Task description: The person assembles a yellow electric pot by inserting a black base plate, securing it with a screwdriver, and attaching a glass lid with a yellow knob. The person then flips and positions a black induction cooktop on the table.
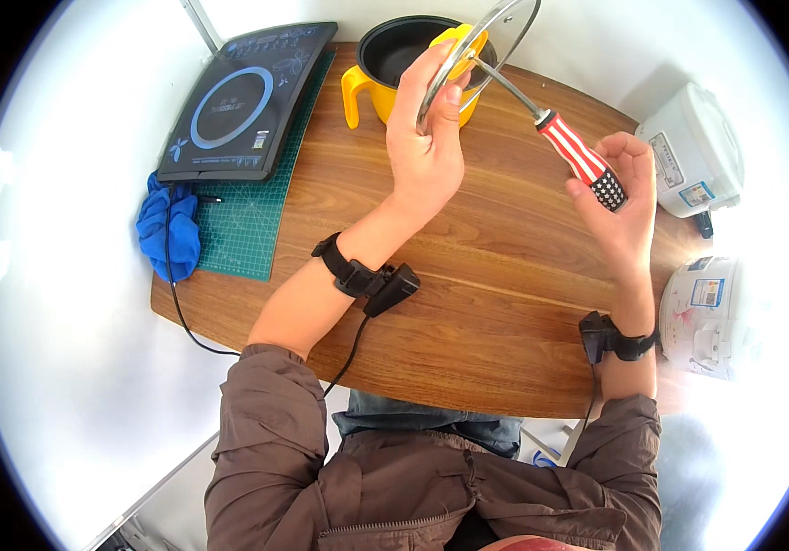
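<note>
My left hand (424, 165) grips a glass pot lid (441, 73) with a metal rim, tilted up nearly edge-on. Its yellow knob (458, 37) shows on the far side, by my fingers. In my right hand (633, 204) is a screwdriver (570, 145) with a flag-patterned red, white and dark handle. Its shaft points up and left, and its tip meets the middle of the lid, at the knob's fixing. Behind the lid stands a yellow pot (378, 99) with a black inside and a yellow side handle (351, 94), partly hidden by my left hand and the lid.
A black induction cooktop (238, 101) rests at the far left, partly on a green cutting mat (240, 234). Beside it are a blue cloth (171, 231) and a black cable. Two white lidded appliances (693, 151) (702, 317) stand along the right side of the wooden table (468, 349).
</note>
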